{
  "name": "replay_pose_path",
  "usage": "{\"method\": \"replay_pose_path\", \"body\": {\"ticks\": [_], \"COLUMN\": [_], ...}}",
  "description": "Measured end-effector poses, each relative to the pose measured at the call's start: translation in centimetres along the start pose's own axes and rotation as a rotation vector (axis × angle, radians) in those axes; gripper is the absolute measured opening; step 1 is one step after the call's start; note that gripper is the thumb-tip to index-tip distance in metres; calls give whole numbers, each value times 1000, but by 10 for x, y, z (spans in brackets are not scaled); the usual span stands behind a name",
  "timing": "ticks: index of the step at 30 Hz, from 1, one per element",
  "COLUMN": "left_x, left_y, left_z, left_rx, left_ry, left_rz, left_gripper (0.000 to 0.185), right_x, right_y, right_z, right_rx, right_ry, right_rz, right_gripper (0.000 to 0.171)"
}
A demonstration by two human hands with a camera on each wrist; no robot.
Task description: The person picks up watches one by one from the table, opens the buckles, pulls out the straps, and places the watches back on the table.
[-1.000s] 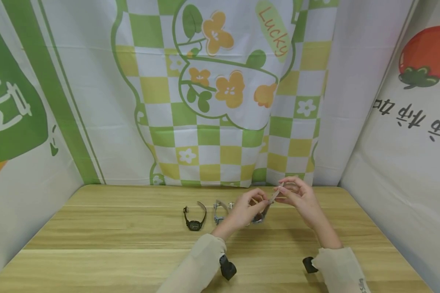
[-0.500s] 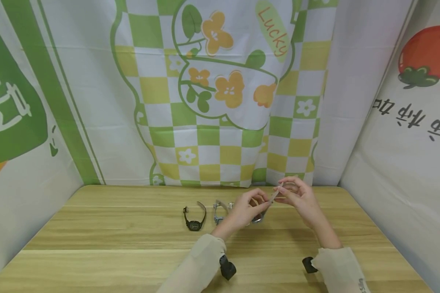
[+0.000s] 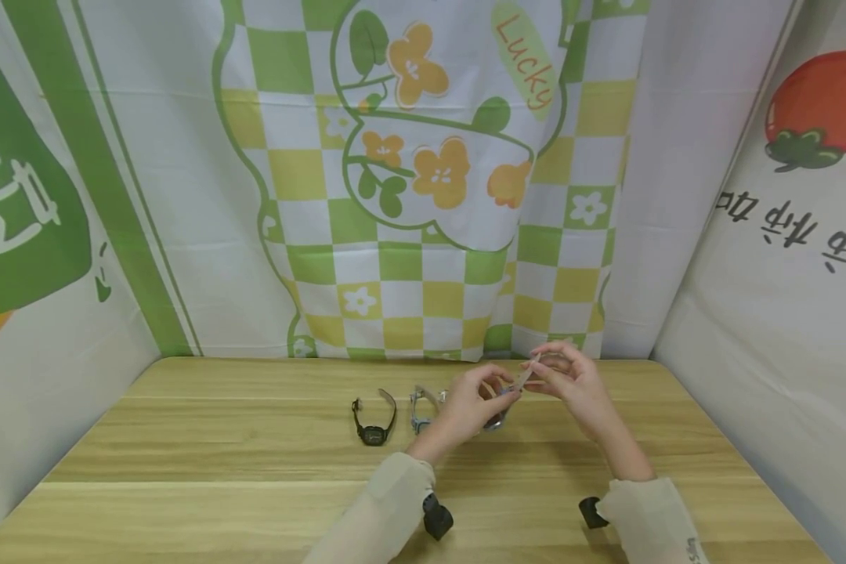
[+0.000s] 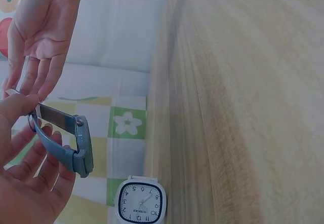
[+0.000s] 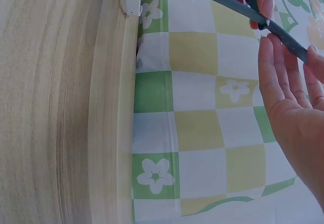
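A blue-grey wristwatch (image 4: 84, 145) is held up above the table, its strap forming a loop. Near the buckle, my left hand (image 3: 468, 403) pinches the strap between thumb and fingers. The free end of that strap (image 5: 288, 44) is pinched between thumb and fingertips of my right hand (image 3: 580, 392); its other fingers extend below the strap in the right wrist view. In the head view the watch case (image 3: 495, 421) shows partly beyond the left hand. A white square-faced watch (image 4: 140, 201) stands close by in the left wrist view; in the head view my left hand mostly hides it.
On the wooden table (image 3: 218, 454), left of the hands, a black watch (image 3: 374, 435) stands with its strap upright. Beside it is a light-blue watch (image 3: 421, 423), partly covered by the left forearm. A checkered curtain (image 3: 402, 298) hangs behind the table's back edge.
My right hand has shifted slightly down and left, and the strap end tilts a little differently between the hands. The left hand stays nearly in place. The watches on the table have not moved.
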State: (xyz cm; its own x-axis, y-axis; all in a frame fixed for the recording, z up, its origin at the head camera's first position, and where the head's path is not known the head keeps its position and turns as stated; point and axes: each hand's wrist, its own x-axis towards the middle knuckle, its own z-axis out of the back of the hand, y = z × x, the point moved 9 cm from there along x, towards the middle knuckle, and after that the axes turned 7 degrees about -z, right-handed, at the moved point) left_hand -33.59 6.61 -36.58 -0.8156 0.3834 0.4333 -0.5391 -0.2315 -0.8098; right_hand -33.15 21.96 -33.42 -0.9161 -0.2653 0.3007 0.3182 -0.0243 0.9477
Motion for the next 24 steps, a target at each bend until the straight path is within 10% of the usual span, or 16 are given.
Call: {"method": "replay_pose_path", "body": {"ticks": [24], "left_x": [0], "left_y": [-1], "left_z": [-2], "left_rx": [33], "left_ry": [22], "left_rz": [-25], "left_gripper": [18], "right_x": [-1], "right_y": [0], "right_z": [0], "right_rx": [-62], "right_ry": [-52], "right_rz": [-2], "right_gripper": [12]}}
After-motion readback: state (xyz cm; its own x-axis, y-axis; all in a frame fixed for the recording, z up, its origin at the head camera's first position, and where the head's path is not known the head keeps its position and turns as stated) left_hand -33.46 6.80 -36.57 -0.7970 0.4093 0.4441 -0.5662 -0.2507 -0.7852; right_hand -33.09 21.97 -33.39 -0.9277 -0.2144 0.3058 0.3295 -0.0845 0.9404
